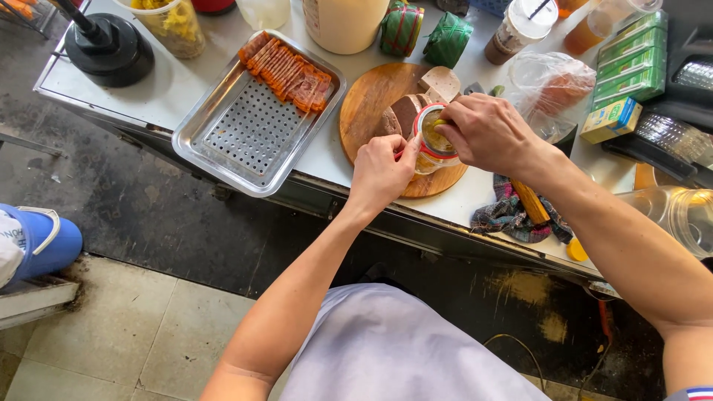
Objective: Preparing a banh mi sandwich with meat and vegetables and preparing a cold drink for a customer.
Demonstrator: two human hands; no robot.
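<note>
Head cam, looking down over steel-topped counter (186,82).

L hand (380,172): fingers curled round the near side of a small clear glass jar w/ red rim (434,142), steadying it. Closed grip on the jar wall, thumb up near the rim.

R hand (486,132): over the jar mouth from the far side, fingertips pinched together and dipping into the opening; a bit of yellowish filling shows at the tips. Can't tell if it grips a tool, fingers hide it.

Jar sits upright on the near-right edge of a round wooden cutting board (371,100), contents yellowish. On the board just behind the jar: slabs of pale brown sliced sausage loaf (420,100).

Left of board, just beside it: rectangular stainless tray w/ perforated insert (249,126), set at an angle, row of orange-red meat strips (286,70) along its far edge.

Right of board, near counter edge: plaid cloth (512,215) w/ a wooden handle (532,202) lying on it. Behind the board: two green leaf-wrapped parcels (423,33). Far right: stack of green cartons (633,59). Far left corner: black round base (108,48). On the floor at left: blue tub (48,241).
</note>
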